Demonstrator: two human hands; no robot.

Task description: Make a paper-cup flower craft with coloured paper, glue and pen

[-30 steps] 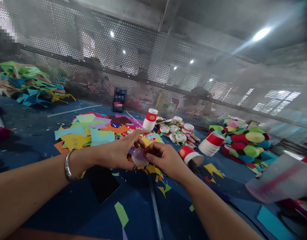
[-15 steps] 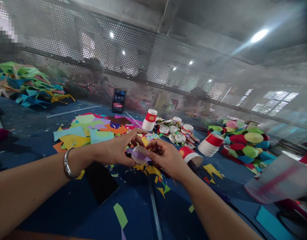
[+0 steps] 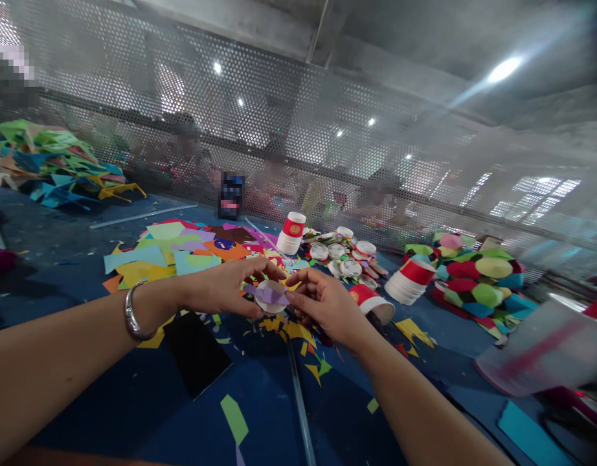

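Note:
In the head view, my left hand (image 3: 223, 286) curls its thumb and fingers around the edge of a small white round piece (image 3: 270, 307) that looks like a paper cup base. A purple paper strip (image 3: 273, 296) lies across its face. The strip's right end is between the thumb and fingers of my right hand (image 3: 325, 304), which is closed in a pinch. Beneath both hands are yellow paper scraps (image 3: 298, 331). Just right of my right hand, a red and white paper cup (image 3: 376, 305) lies on its side.
Coloured paper sheets (image 3: 147, 262) are heaped left of centre. Stacked cups (image 3: 289, 234), another stack (image 3: 411, 281) and a pile of cup bases (image 3: 337, 252) stand beyond. A frosted tumbler (image 3: 536, 349) is at right, a black card (image 3: 194, 356) in front, a perforated screen (image 3: 289, 123) behind.
The white round piece has turned more face-up, showing more of its surface, and the purple strip now lies flatter across it. Both hands stay in nearly the same place.

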